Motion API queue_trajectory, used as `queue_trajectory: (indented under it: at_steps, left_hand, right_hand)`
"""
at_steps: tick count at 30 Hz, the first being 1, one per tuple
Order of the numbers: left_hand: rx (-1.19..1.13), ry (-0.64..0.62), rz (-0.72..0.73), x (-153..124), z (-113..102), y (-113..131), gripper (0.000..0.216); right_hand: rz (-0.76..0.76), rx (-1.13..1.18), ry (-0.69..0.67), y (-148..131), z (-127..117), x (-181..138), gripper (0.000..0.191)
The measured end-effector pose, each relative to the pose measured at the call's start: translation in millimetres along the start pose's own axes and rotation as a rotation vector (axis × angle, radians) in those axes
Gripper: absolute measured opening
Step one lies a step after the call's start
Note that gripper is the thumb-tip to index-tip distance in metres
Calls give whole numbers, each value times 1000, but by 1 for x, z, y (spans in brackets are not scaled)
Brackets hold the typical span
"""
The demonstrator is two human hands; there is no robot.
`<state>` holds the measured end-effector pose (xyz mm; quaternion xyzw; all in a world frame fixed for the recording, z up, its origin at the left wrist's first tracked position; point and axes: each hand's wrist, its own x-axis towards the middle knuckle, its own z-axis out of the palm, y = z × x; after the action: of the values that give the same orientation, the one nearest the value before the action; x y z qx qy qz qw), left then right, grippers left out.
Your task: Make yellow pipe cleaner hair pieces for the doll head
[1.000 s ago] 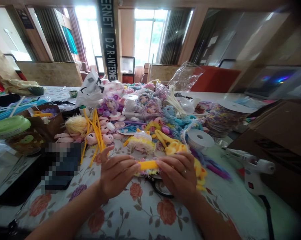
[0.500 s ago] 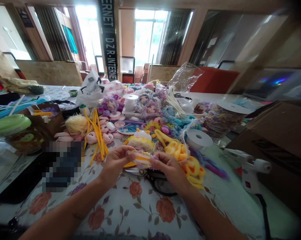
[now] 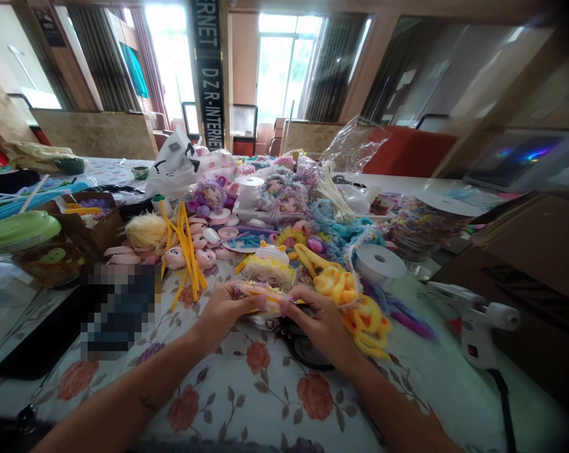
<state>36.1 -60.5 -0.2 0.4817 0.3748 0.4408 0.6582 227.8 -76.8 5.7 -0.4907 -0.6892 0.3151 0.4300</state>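
My left hand [image 3: 221, 309] and my right hand [image 3: 315, 318] meet low over the flowered tablecloth [image 3: 265, 396], both closed on a small fuzzy doll head [image 3: 260, 294] with yellow, pink and orange hair. Under the hands lie black-handled scissors [image 3: 303, 346]. Just behind stands a finished yellow-haired doll head [image 3: 268, 264]. A heap of curled yellow chenille stems [image 3: 355, 302] lies right of my right hand. Straight yellow stems [image 3: 185, 251] lean to the left.
A white glue gun [image 3: 473, 318] with its cord lies at the right. A white ribbon spool [image 3: 379, 259], pink doll faces [image 3: 204, 255], many dolls, a green-lidded jar [image 3: 20, 233], a dark phone [image 3: 114, 308] and a cardboard box [image 3: 534, 251] crowd the table.
A second ago my hands held a yellow stem stretched across the doll head, closer to me. Both hands have since moved forward and closed tighter around the doll head.
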Motion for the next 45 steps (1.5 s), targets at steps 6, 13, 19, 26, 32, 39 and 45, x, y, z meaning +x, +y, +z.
queue_trajectory:
  at_steps: [6, 13, 19, 26, 32, 39, 45]
  left_hand:
    - [-18, -14, 17, 1, 2, -6, 28]
    - [-155, -21, -25, 2, 2, -10, 23]
    - [-103, -24, -38, 3, 1, -11, 24]
    - [-61, -61, -44, 3, -2, -9, 26]
    - [-67, -39, 8, 1, 2, 0, 29]
    - [-42, 52, 77, 3, 0, 0, 25]
    - [-108, 5, 96, 5, 3, -2, 34]
  right_hand:
    - [64, 49, -53, -4, 3, -1, 26]
    - [150, 218, -108, 0, 1, -1, 31]
    - [168, 255, -143, 5, 0, 0, 29]
    - [121, 209, -48, 0, 3, -1, 30]
    - [90, 126, -28, 5, 1, 1, 29]
    - [148, 207, -81, 8, 2, 2, 29]
    - [205, 358, -36, 5, 4, 2, 32]
